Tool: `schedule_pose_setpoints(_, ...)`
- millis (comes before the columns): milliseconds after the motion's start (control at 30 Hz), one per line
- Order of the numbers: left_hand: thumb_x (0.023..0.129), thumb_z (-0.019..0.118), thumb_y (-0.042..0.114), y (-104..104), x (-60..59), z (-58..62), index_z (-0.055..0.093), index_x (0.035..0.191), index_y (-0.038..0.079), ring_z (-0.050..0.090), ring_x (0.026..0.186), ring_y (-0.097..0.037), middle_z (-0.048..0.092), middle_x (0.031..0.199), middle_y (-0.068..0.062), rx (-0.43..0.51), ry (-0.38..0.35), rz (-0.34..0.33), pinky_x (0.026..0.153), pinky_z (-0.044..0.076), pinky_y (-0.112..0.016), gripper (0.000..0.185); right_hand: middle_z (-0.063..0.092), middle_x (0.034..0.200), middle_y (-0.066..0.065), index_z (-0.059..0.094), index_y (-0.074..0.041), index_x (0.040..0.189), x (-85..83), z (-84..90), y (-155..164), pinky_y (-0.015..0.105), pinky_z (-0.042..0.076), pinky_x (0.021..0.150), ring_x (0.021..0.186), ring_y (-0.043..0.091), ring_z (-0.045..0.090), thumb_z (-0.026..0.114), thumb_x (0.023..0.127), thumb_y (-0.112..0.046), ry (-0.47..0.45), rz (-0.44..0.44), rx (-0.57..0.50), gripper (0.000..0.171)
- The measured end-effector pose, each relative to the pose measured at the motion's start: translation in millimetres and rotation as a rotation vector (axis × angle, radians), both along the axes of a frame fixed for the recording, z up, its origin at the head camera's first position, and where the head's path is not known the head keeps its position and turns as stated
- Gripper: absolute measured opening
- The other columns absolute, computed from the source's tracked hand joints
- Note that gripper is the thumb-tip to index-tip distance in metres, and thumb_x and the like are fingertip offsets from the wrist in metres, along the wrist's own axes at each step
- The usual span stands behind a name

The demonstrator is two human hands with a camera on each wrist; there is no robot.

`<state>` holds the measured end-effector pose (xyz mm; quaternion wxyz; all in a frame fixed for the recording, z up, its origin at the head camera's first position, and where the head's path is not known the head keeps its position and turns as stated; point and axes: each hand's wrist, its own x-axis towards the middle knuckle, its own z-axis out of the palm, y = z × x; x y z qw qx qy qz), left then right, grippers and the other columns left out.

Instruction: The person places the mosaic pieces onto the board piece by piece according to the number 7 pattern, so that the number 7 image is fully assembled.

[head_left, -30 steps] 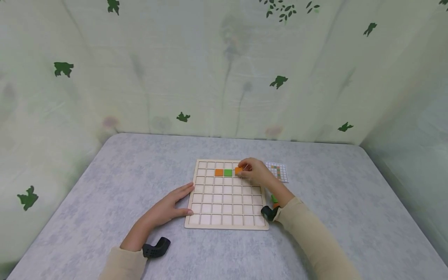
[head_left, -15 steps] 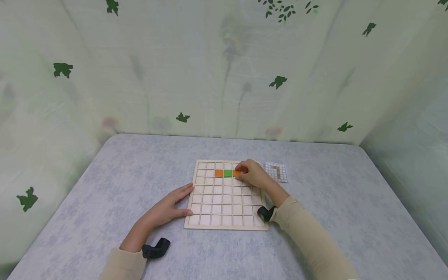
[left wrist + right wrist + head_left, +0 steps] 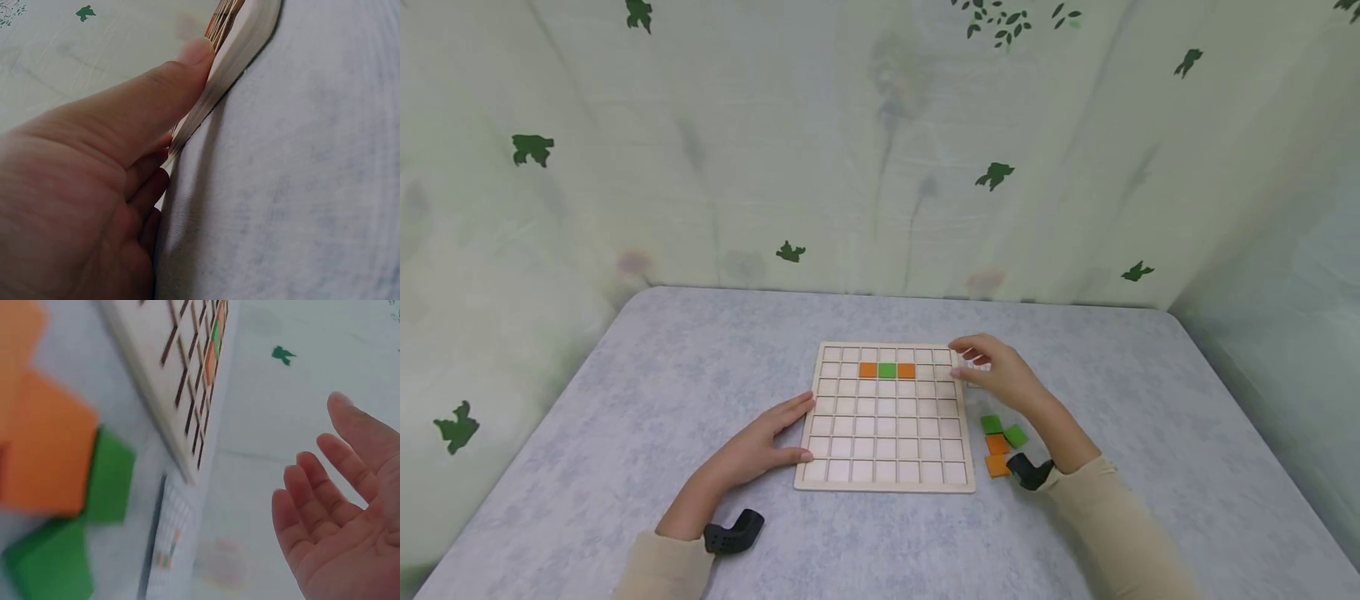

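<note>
A wooden grid board (image 3: 886,485) lies on the grey table. Its second row holds an orange tile (image 3: 868,370), a green tile (image 3: 887,370) and another orange tile (image 3: 906,370) side by side. My left hand (image 3: 767,440) rests flat against the board's left edge (image 3: 231,59), thumb along the rim. My right hand (image 3: 996,371) hovers empty with relaxed fingers (image 3: 325,506) above the board's far right corner, over a small pattern card (image 3: 169,547). Loose green tiles (image 3: 1002,430) and orange tiles (image 3: 997,454) lie right of the board, near my right wrist.
A pale curtain with green leaf prints (image 3: 880,150) surrounds the table on three sides. Black wrist camera mounts show at my left wrist (image 3: 733,532) and right wrist (image 3: 1028,472). Grey tabletop (image 3: 625,400) stretches on both sides of the board.
My right hand let go of the orange tile, now seated beside the green one, and drew back to the right. The loose tiles right of the board became visible.
</note>
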<state>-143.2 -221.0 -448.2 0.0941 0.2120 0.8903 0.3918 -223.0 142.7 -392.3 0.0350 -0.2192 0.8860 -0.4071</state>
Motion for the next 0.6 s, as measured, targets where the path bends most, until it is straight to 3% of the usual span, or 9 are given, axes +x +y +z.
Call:
schedule_pose_setpoints(267, 0.076, 0.068, 0.039, -1, -0.8, -1.6, 0.029, 0.141, 0.004, 0.015, 0.132, -0.034, 0.021, 0.146, -0.012, 0.007, 0.003, 0.001, 0.101, 0.019, -0.052, 0.083, 0.053, 0.116, 0.011, 0.056, -0.003, 0.119, 25.0, -17.8, 38, 0.042, 0.042, 0.086, 0.102, 0.028, 0.050, 0.066, 0.083, -0.016, -0.049, -0.027, -0.002, 0.040)
schedule_pose_setpoints(600, 0.077, 0.068, 0.039, -1, -1.1, -2.1, 0.029, 0.141, 0.005, 0.015, 0.132, -0.033, 0.020, 0.146, -0.011, 0.010, 0.008, -0.004, 0.101, 0.019, -0.052, 0.083, 0.055, 0.112, 0.009, 0.059, -0.004, 0.114, 36.9, -50.8, 60, 0.044, 0.039, 0.089, 0.103, 0.026, 0.050, 0.070, 0.079, -0.016, -0.116, -0.009, 0.031, 0.038)
